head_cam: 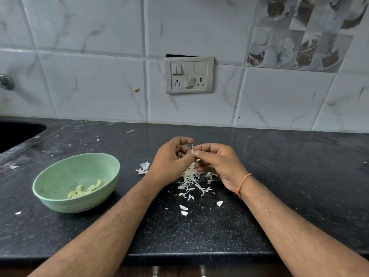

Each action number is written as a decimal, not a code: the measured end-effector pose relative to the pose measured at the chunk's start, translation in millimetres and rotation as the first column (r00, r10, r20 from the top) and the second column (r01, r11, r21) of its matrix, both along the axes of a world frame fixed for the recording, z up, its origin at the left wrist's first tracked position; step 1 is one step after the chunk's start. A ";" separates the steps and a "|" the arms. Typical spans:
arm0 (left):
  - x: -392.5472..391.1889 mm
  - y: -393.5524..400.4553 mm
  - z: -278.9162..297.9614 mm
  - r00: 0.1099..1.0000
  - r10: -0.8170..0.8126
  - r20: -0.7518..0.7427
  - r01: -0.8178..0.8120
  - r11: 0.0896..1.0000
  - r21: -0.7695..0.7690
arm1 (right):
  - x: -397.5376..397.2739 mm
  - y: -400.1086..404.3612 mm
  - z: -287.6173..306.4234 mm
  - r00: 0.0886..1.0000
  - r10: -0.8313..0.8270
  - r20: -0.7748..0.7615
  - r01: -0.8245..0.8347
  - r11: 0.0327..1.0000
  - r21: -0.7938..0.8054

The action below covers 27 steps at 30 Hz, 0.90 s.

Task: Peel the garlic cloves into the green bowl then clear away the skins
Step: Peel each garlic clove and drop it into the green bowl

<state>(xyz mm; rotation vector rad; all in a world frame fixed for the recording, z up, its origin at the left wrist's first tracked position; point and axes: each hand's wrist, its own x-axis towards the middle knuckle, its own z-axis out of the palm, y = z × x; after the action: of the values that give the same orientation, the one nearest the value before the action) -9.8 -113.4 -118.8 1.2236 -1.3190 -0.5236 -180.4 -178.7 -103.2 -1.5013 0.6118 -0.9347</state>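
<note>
From my seat at the far end of the feed I see both hands meeting over the black counter (219, 226); the left hand (171, 159) has its fingers curled and its thumb and fingertips pinching a small garlic clove (192, 151), and the right hand (217, 162) pinches the same clove from the other side, thumb and forefinger closed on it; how much skin is on the clove I cannot tell, it is too small and mostly hidden by the fingers; an orange thread (242, 183) circles the right wrist; directly under the hands lies a heap of pale garlic skins (194, 181), with loose flakes scattered nearer the counter edge and a separate clump just left of the left hand; the green bowl (60, 204) stands on the counter well to the left of the hands, apart from the heap, upright, with several peeled cloves (84, 190) lying in its bottom; on the tiled wall behind, a switch plate (188, 75) sits above the hands; a dark sink (18, 132) shows at the far left.
</note>
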 end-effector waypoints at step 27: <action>1.3 0.6 3.0 0.997 0.079 -0.018 -0.079 0.997 0.028 | -0.3 -7.9 -3.8 0.989 -0.145 -0.005 0.138 0.951 -0.278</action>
<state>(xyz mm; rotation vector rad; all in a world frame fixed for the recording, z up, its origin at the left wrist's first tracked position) -8.4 -112.8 -115.8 1.2843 -1.2454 -0.4969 -180.7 -186.6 -107.0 -1.7382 0.6326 -1.1503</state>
